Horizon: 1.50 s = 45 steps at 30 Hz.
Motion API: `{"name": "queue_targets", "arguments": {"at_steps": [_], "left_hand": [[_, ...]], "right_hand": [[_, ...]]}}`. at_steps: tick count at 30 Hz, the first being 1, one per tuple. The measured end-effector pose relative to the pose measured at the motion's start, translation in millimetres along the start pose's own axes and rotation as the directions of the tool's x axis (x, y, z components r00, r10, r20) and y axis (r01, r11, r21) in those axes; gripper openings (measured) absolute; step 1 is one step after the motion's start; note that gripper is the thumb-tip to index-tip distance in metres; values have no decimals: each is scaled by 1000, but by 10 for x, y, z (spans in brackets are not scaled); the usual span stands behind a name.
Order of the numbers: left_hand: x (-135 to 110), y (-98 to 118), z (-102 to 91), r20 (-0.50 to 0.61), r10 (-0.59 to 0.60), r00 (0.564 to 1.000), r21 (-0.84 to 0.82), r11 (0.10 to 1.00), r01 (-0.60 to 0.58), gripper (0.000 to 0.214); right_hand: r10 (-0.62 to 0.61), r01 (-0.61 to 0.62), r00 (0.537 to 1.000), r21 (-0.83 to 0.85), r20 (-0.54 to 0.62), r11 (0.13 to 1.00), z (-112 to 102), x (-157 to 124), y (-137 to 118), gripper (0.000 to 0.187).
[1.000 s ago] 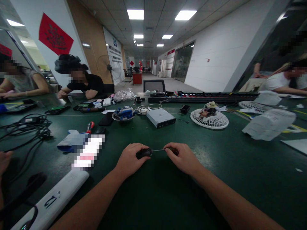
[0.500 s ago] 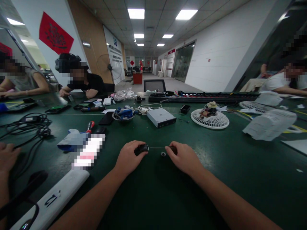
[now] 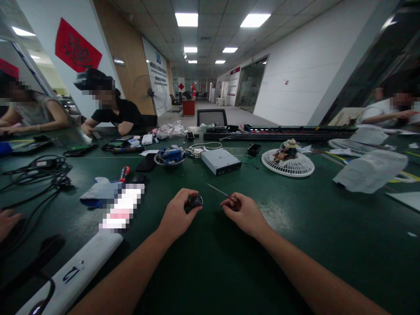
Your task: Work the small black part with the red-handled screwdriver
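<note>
Holding a black cylindrical part (image 3: pixel 196 201) in our left hand (image 3: pixel 177 213), we have that grip clamped around its side, thumb below and fingers above, with its round open end turned toward our right; our right hand (image 3: pixel 246 213) has its grip closed on the red handle of a slim screwdriver (image 3: pixel 232 199), whose bare shaft slants up and leftward, toward the far edge of the desk (image 3: pixel 213 267); the tip ends near the cylindrical part and stays clear of it; both pieces are over the middle of the desk, between our hands, and we cannot tell whether the cylindrical part touches the green surface.

Beyond our hands, toward the far edge, we see a metal bowl (image 3: pixel 169 163) with blue-and-white fabric in it, a grey optical drive (image 3: pixel 221 161) just to its right, and a round white fan grille (image 3: pixel 305 167) farther right; toward the left edge lie a grey-and-blue glove (image 3: pixel 96 192) and a tangle of black cables (image 3: pixel 49 178); another person's hand (image 3: pixel 8 222) shows beside them.
</note>
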State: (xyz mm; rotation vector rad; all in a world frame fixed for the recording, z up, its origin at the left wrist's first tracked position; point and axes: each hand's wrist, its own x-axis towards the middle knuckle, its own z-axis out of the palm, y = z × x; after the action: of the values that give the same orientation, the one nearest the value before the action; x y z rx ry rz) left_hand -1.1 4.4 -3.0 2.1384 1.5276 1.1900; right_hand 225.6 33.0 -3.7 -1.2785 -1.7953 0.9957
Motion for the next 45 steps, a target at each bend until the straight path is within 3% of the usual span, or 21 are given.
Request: {"name": "queue_targets", "arguments": {"at_steps": [4, 10, 17, 24, 32, 38, 45], "left_hand": [[-10, 22, 7, 108, 127, 986, -53, 991, -121, 35], [-23, 25, 14, 136, 153, 979, -102, 985, -140, 36], [-32, 106, 0, 174, 185, 967, -121, 979, -165, 25], [-70, 131, 15, 222, 267, 938, -155, 959, -236, 27], [-64, 143, 11, 232, 273, 934, -184, 955, -234, 24], [-71, 157, 21, 239, 286, 928, -210, 948, -238, 21], [-87, 159, 48, 258, 295, 920, -227, 944, -239, 20]], "right_hand": [[-3, -11, 999, 270, 52, 963, 50, 13, -12, 21], [-15, -26, 994, 368, 108, 929, 95, -25, -54, 28], [-46, -3, 992, 385, 117, 923, 140, -85, -134, 25], [-103, 91, 993, 173, 61, 981, 140, -130, -172, 19], [13, -50, 990, 267, 139, 962, 137, -94, -138, 25], [29, -44, 994, 144, 101, 989, 147, -78, -92, 30], [73, -101, 986, 182, 153, 978, 135, -79, -115, 32]]}}
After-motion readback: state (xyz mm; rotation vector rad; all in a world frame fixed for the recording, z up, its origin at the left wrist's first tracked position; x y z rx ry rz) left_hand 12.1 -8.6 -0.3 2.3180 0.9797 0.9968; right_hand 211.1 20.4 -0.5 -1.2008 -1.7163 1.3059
